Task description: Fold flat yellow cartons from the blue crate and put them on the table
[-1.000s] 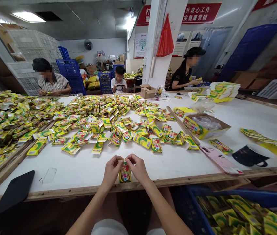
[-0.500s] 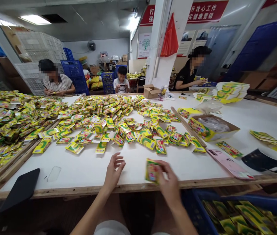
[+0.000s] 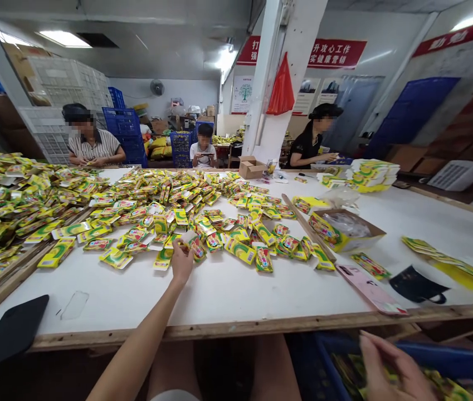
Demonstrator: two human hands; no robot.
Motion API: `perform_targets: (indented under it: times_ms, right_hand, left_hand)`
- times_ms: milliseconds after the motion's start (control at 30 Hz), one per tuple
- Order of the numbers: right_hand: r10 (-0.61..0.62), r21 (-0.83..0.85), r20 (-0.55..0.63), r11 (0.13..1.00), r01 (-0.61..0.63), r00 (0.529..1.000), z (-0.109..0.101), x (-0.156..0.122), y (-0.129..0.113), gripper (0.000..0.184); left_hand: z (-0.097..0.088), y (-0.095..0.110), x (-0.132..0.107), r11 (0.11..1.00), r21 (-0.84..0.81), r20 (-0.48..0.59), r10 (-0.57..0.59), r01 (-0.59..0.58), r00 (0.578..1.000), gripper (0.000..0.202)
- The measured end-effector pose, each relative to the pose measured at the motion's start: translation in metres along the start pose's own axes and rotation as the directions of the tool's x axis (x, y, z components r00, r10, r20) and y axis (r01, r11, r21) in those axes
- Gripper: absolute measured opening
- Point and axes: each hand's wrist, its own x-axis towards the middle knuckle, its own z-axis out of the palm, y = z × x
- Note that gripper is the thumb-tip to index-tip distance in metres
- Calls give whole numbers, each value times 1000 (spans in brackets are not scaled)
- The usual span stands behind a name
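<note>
My left hand (image 3: 183, 260) reaches to the near edge of the heap, its fingers closed at the white flap of a small yellow-green carton (image 3: 197, 248). Other small printed cartons (image 3: 240, 250) lie around it, many with end flaps standing out. At the lower right, my right hand (image 3: 393, 370) hangs over a blue crate (image 3: 320, 356) of similar cartons. Its thumb and fingers are apart, and no carton shows between them; part of the hand is cut off by the frame edge.
A wooden strip (image 3: 309, 228) divides the white table. Right of it are an open carton box (image 3: 349, 228), a pink phone (image 3: 372, 289) and a black mug (image 3: 415, 284). A black phone-like slab (image 3: 10, 334) lies at the left edge. Several people sit beyond the table.
My left hand has moved forward to a carton in the heap. My right hand has carried its carton right and down to the crate and let it go. The view has turned slightly right.
</note>
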Motion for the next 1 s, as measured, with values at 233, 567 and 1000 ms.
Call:
perform_targets:
  times_ms: [233,567,1000]
  right_hand:
    - [-227,441,504,897,-22,833,105,-50,-49,26]
    - [-380,543,783,804,-243,493,180,-63,-70,26]
    - [-376,598,703,772,-215,604,188,-50,-76,15]
  left_hand:
    - [-34,10,-66,949,-309,447,82,67,891,39]
    - [-32,7,-99,929,-316,648,63,193,759,28]
    - [-16,29,-113,952,-305,462,185,-40,868,20]
